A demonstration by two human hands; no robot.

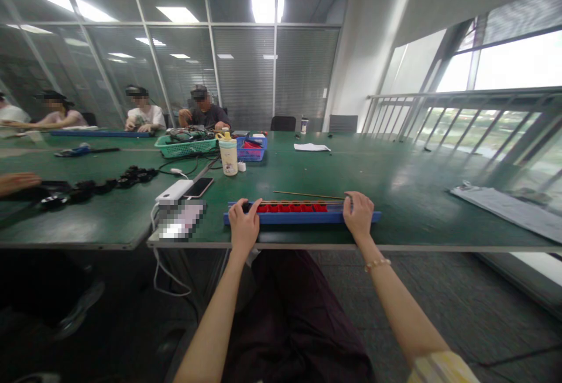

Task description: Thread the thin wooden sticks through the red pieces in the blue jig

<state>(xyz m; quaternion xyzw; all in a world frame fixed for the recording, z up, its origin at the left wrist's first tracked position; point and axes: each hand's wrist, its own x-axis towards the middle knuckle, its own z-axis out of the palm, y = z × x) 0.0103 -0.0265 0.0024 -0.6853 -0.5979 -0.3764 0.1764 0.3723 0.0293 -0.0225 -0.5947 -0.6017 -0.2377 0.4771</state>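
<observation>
A long blue tray (301, 218) lies crosswise near the front edge of the green table. Inside it a row of small red pieces (292, 208) shows, with thin rods running lengthwise along the far side. My left hand (244, 226) is closed over the tray's left end, thumb toward the red pieces. At the right end, my right hand (359, 216) bends its fingers over the tray, hiding part of it. Just beyond the tray, a thin brass-coloured rod (302, 194) rests on the table, its right end close to my right fingers.
To the left are a white power bank (174, 191) with a cable, a phone (199, 187) and a bottle (228, 156). Farther back stand a green basket (187, 147) and a blue basket (262, 154). A clipboard-like board (509, 210) lies right. Several people sit at the far left.
</observation>
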